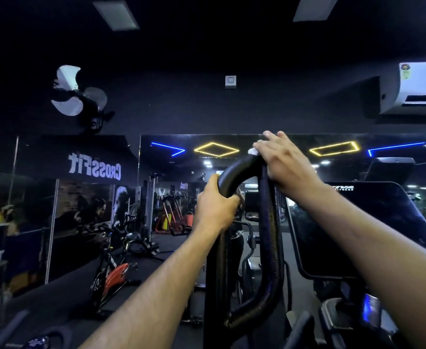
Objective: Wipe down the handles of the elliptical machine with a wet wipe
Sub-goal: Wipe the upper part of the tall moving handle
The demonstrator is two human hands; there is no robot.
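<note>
A black looped elliptical handle (272, 222) rises in front of me, curving over at the top. My left hand (215, 206) grips the left side of the loop just below the bend. My right hand (285, 162) lies over the top of the bend and presses a white wet wipe (253, 151) against it. Only a small white edge of the wipe shows beyond the fingers. The handle's lower bend (254, 311) sits near the bottom of the view.
The elliptical's dark console (358, 222) stands to the right of the handle. A mirror wall ahead reflects gym machines. A red and black spin bike (113, 275) stands lower left. A wall fan (78, 94) and an air conditioner (418, 86) hang above.
</note>
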